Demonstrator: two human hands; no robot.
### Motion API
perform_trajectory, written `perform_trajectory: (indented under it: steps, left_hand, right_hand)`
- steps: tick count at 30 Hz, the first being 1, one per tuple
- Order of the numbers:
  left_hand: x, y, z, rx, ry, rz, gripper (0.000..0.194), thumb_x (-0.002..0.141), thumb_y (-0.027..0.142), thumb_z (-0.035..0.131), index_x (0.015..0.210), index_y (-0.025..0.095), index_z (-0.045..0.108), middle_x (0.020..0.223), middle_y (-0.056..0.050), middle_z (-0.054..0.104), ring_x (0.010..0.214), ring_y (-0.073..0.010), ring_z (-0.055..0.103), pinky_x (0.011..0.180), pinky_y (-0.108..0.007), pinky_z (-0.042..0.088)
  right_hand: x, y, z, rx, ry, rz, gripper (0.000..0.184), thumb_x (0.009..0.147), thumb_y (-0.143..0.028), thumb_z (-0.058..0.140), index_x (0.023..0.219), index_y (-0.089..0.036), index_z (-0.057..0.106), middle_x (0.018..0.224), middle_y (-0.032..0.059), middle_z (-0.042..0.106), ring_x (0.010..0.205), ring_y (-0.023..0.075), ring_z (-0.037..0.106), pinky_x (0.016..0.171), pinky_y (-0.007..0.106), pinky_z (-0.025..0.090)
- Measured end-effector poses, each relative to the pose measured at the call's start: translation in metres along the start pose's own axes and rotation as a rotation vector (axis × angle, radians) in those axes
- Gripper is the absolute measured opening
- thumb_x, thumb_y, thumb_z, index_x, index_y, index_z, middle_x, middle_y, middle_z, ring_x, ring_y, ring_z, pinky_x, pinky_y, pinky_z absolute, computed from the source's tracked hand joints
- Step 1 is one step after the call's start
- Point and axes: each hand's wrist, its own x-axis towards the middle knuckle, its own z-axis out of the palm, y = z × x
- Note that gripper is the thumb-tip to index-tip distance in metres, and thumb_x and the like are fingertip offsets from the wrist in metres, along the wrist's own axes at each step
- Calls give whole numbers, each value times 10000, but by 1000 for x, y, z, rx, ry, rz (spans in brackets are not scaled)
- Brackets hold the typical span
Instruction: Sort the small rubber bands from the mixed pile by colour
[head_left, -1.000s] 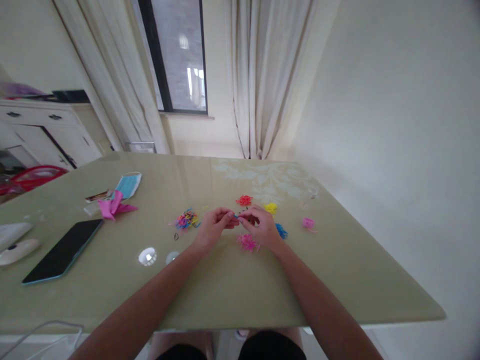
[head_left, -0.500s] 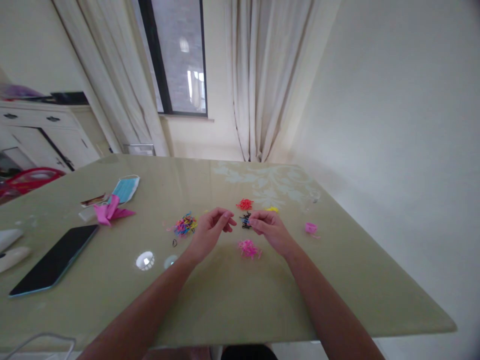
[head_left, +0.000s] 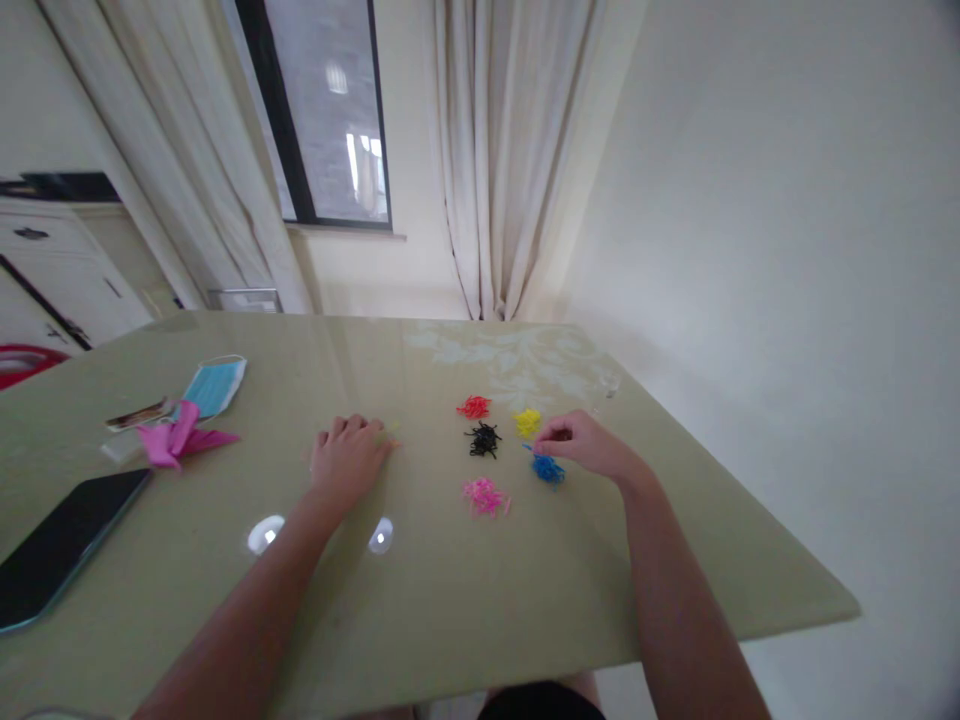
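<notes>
My left hand [head_left: 349, 458] rests palm down on the table, its fingers bent but apart. It covers the place of the mixed-colour pile; only a few yellow and pink rubber bands [head_left: 394, 440] show beside the thumb. My right hand [head_left: 585, 445] is closed in a pinch, with a bit of blue rubber band [head_left: 527, 447] at the fingertips. Just below lies a pile of blue rubber bands [head_left: 548, 470]. Nearby are piles of yellow bands [head_left: 527, 422], red bands [head_left: 474, 407], black bands [head_left: 483, 440] and pink bands [head_left: 486, 497].
On the left of the table [head_left: 450, 600] lie a black-screened tablet [head_left: 67, 540], a pink folded shape [head_left: 180, 437] and a blue face mask [head_left: 214, 388]. A small clear piece [head_left: 611, 385] sits near the right edge, by the wall [head_left: 787, 300].
My hands have moved apart: the left went left onto the mixed pile, the right moved right over the blue pile. The black and blue piles are now uncovered. The view has shifted.
</notes>
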Motion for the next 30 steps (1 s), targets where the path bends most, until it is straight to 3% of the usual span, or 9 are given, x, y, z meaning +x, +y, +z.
perform_trajectory:
  steps: [6,10,13,16,18,20,22,24,30]
  left_hand:
    - [6,2,-2,15,-31,6,331,983,298,440,1001,213,760,1106,-143,757,1091,-358,670,916,-482,461]
    - [6,4,-3,15,-18,12,322,975,274,430,960,206,745,1085,-145,760,1083,-358,675,904,-483,459]
    - [7,5,-3,-38,43,0,269,942,288,484,906,206,738,1052,-145,764,1051,-357,674,884,-474,468]
    - [8,9,-6,-290,189,40,192,896,325,572,849,214,721,957,-107,764,933,-298,680,847,-416,489]
    - [7,17,-10,-538,272,120,176,890,348,599,843,220,710,889,-69,750,839,-241,667,802,-361,503]
    - [3,29,-14,-736,312,209,175,904,363,611,854,223,704,846,-43,734,785,-207,649,764,-325,505]
    - [-5,42,-19,-836,311,276,169,921,366,626,868,224,701,832,-33,723,781,-195,641,756,-312,501]
    - [-13,54,-22,-897,287,319,159,929,359,637,873,223,699,834,-34,721,788,-191,641,752,-308,503]
    - [-25,71,-24,-893,249,364,134,925,314,642,856,221,710,822,-45,723,791,-198,635,758,-324,501]
  right_hand:
    - [-1,26,-10,-183,29,47,168,747,-349,812,680,-196,822,654,46,779,584,201,684,582,302,494]
    - [-1,28,-14,-217,44,60,117,722,-308,836,656,-212,824,653,47,782,592,212,698,601,310,498]
    - [2,23,-12,-259,161,-19,126,774,-306,814,682,-221,830,685,54,780,627,207,685,615,308,487]
    - [10,8,7,-268,359,-141,192,853,-354,779,738,-210,834,716,66,759,633,190,635,625,309,467]
    - [15,-7,30,-213,406,-233,227,908,-388,747,809,-204,838,750,61,737,623,169,594,625,298,458]
    - [18,-23,57,-117,358,-298,234,944,-412,727,939,-209,842,803,55,726,629,152,573,623,283,452]
    - [19,-35,82,-10,289,-322,307,930,-447,754,1119,-213,814,829,41,717,628,140,562,610,267,447]
    - [18,-42,99,74,261,-332,386,906,-484,778,1179,-212,786,855,39,721,658,141,577,612,258,451]
    - [13,-43,107,152,231,-299,351,869,-533,798,981,-202,816,728,11,682,585,122,505,553,251,401]
